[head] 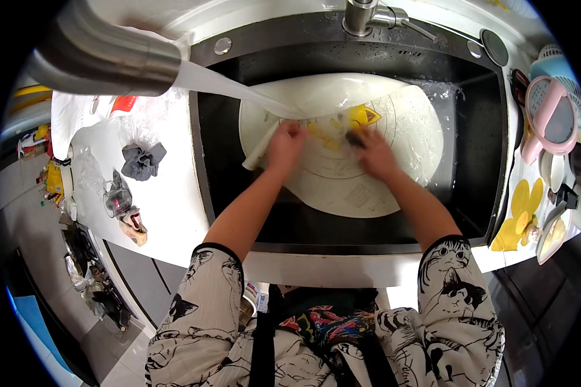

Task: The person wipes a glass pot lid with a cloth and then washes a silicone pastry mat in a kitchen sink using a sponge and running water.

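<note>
A white flexible mat (pixel 411 140) lies wet and partly curled in the black sink (pixel 290 237). It bears a yellow cartoon print (pixel 360 116) and thin circular lines. My left hand (pixel 285 145) pinches the mat near a rolled edge at its left side, just below where the water stream (pixel 237 89) lands. Over the printed middle, my right hand (pixel 375 152) presses a small dark object (pixel 355 139) against the mat. Motion blur hides its exact kind and the fingertips. Water runs from the metal faucet spout (pixel 111 63), which looms close at upper left.
A faucet base with lever (pixel 363 19) stands behind the sink. On the left counter lie a grey cloth (pixel 143 160), a clear cup (pixel 117 199) and plastic wrap (pixel 140 116). At right are a pink-handled item (pixel 552 116) and a yellow flower-shaped mat (pixel 520 217).
</note>
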The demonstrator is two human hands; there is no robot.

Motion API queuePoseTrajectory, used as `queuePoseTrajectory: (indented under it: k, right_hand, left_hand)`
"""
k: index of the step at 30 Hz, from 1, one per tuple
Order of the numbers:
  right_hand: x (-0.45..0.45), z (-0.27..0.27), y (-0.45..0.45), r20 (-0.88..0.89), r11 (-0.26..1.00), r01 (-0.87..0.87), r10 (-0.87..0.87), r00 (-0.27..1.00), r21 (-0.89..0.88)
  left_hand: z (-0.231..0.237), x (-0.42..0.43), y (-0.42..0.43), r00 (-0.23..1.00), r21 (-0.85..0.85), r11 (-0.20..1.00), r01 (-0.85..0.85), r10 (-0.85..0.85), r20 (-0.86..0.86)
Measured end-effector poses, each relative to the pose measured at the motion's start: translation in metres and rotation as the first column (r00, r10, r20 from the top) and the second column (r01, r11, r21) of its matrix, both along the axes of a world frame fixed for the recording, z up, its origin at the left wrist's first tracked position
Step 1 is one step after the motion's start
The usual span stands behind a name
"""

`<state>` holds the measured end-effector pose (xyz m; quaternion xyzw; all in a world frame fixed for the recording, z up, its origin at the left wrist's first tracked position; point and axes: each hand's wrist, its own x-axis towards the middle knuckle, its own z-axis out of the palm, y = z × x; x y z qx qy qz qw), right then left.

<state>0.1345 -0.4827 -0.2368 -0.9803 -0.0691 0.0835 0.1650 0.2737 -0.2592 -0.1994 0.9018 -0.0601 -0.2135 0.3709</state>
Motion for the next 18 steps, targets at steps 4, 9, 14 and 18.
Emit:
queuePoseTrajectory:
  k: [4,9,14,18]
  right_hand:
    - [-0.004,0.01,-0.001,-0.002,0.979,0.053,-0.054,0.999,0.196]
    - [0.015,0.016,-0.015,-0.27,0.609,0.616,-0.566,0.779,0.499]
    - [0.009,0.03,-0.046,-0.626,-0.218,0.692,-0.661,0.413,0.688]
    - [-0.022,0.051,-0.077,-0.507,-0.178,0.692,-0.806,0.306,0.699]
  left_hand:
    - [-0.016,0.043,-0.013,0.694,-0.246,0.742,-0.623,0.38,-0.611]
    - [-0.001,0.052,-0.037,0.511,-0.265,0.477,-0.838,0.515,-0.688]
    - [0.01,-0.007,-0.023,0.73,-0.425,0.733,-0.531,0.14,-0.669]
    - [0.031,-0.075,-0.02,0.548,-0.137,0.827,-0.545,0.228,-0.805]
